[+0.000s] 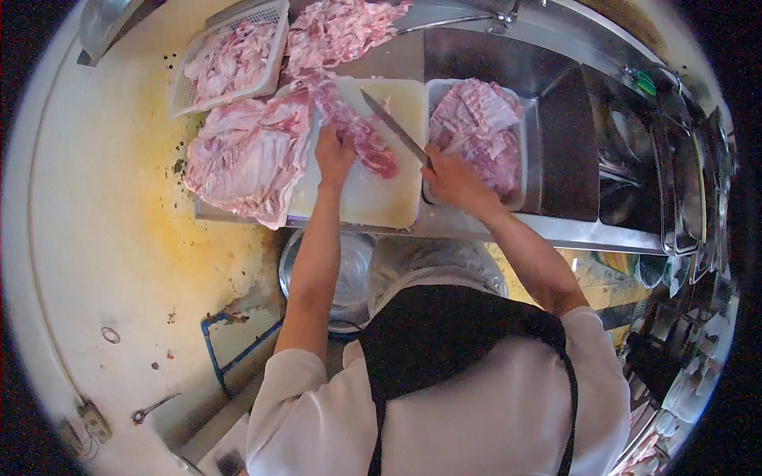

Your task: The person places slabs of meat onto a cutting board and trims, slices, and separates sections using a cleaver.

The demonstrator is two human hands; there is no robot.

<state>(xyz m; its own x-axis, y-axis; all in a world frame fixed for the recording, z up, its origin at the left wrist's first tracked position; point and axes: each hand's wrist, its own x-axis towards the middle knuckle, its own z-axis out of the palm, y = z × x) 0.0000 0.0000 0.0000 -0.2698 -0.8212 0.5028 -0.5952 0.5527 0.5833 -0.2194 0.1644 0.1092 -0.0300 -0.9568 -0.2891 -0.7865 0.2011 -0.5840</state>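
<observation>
A long strip of raw meat (361,139) lies slantwise over the pale cutting board (397,202). My left hand (335,152) is at its near-left side, with the fingers curled closed on the edge of the strip. In my right hand (456,182) is a knife (394,127), gripped by the handle, its blade pointing up and left above the board, apart from the strip as far as I can see. A small scrap of meat (386,103) sits near the blade. Left of the board rests a large slab of ribs (250,159), partly overlapping the board's edge.
A white basket (181,95) of meat pieces stands at the back left, beside a heap of trimmings (341,32). Right of the board, a white tray (520,178) holds more ribs inside the steel sink (559,135). Below the counter is a metal bowl (349,274).
</observation>
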